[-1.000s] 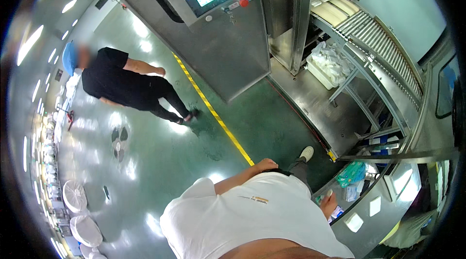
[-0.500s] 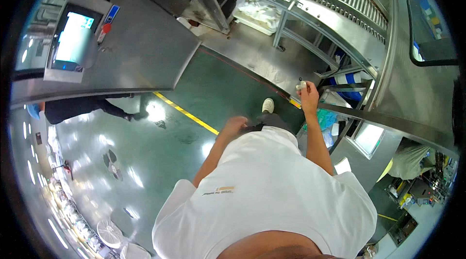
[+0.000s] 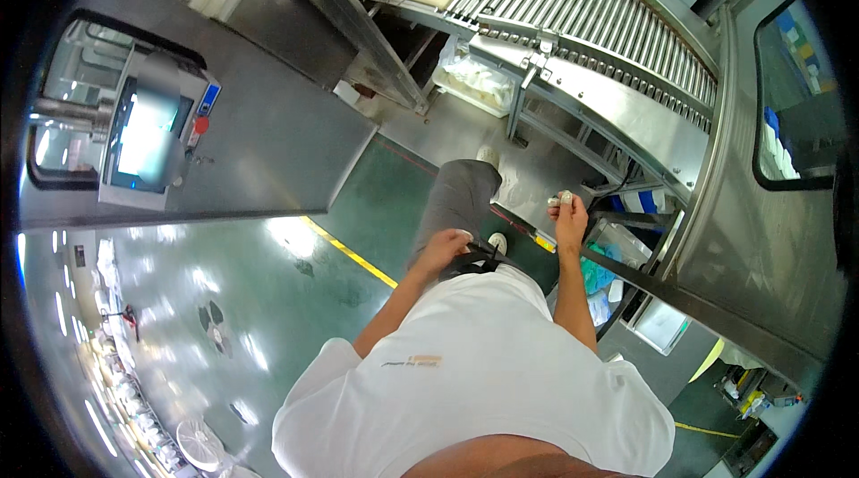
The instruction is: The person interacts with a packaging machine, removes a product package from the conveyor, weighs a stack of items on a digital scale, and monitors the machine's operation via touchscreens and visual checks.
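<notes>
Right hand: The right hand [image 3: 570,222] is rising ahead of the white shirt [image 3: 479,353], its thumb and fingers closing around small pale pieces [image 3: 559,200].
Pale pieces: They are sitting at the fingertips, right of centre, appearing over the metal base plate [image 3: 528,196]; their exact kind is too small to tell.
Left hand: The left hand [image 3: 440,251] is hovering near the waist, fingers curling beside a black strap [image 3: 483,257]; whether it is gripping anything, I cannot tell.
Leg: A grey trouser leg [image 3: 456,200] is extending away toward the far side, between the hands.
Conveyor: A roller conveyor [image 3: 595,21] is curving across the far right, with a white bin [image 3: 472,100] standing below its left end.
Left side: A control screen [image 3: 143,138] is glowing beside a red button [image 3: 201,124].
Floor: A yellow line [image 3: 353,254] is running diagonally left of the left hand.
Right side: A green bag [image 3: 594,274] is lying near the right forearm.
</notes>
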The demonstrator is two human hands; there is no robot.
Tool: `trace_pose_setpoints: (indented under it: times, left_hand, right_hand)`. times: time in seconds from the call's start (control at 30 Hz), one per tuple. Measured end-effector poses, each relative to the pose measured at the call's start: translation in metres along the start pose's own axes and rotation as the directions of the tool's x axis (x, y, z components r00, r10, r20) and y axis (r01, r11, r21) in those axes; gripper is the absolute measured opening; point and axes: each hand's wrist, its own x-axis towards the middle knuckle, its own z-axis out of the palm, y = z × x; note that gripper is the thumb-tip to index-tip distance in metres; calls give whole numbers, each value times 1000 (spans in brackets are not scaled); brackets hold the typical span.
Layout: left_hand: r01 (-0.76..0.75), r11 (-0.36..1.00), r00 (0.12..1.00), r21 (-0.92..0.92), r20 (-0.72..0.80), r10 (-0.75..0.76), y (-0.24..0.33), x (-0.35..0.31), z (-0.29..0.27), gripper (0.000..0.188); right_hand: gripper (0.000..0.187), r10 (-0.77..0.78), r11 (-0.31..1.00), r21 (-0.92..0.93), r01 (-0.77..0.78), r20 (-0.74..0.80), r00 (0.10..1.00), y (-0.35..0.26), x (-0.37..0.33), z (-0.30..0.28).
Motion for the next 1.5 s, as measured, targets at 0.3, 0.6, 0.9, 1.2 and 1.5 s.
trace_pose_setpoints:
  times: [0.3, 0.6, 0.9, 1.2, 1.5]
  left_hand:
    - [35, 992, 999, 122, 19, -38, 57, 118, -13, 25]
    - [177, 980, 984, -89, -5, -178, 183, 181, -33, 27]
    - [207, 975, 965, -82, -144, -217, 251, 161, -68, 24]
    - [127, 979, 959, -158, -231, -162, 230, 174, -47, 23]
    - [139, 980, 879, -142, -439, -188, 257, 139, 10, 25]
  right_hand:
    - [30, -197, 980, 13, 196, 32, 980, -97, 132, 43]
    - [29, -61, 807, -583, 98, 84, 995, -125, 293, 34]
    - [24, 255, 835, -519, -185, 67, 965, -100, 329, 30]
    - [19, 59, 831, -553, 58, 192, 980, -70, 346, 12]
    - [25, 269, 790, -611, 48, 415, 869, -67, 360, 6]
